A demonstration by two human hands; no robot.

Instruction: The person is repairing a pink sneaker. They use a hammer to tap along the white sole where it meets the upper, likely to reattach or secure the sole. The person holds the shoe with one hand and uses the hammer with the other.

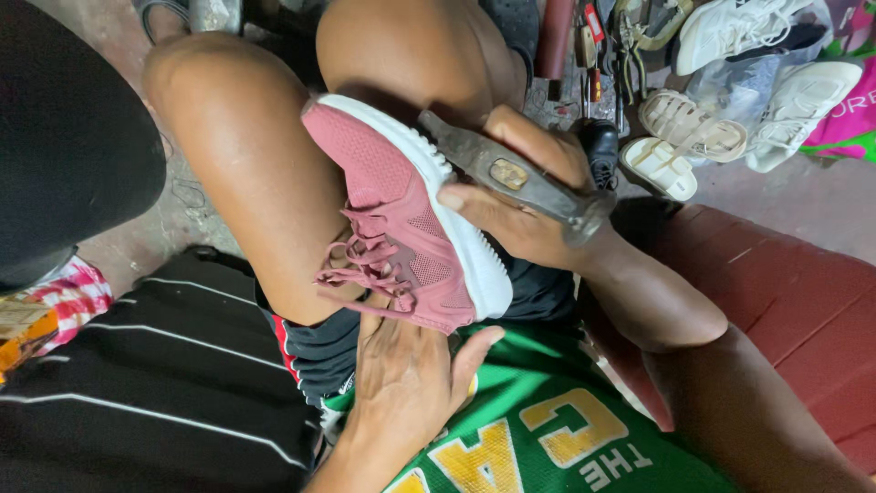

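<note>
A dusty-pink sneaker [401, 210] with a white sole and loose pink laces lies on its side between my bare knees. My left hand [406, 374] presses against its heel end from below, fingers spread on the fabric. My right hand [525, 196] rests against the white sole and grips a worn metal hammer [511, 173], whose head points up-left along the sole.
Several white sneakers and cream sandals [693, 128] lie on the concrete floor at the upper right, beside scattered hand tools [593, 55]. A red wooden bench [803, 301] runs along the right. Black striped cloth [155, 383] covers the lower left.
</note>
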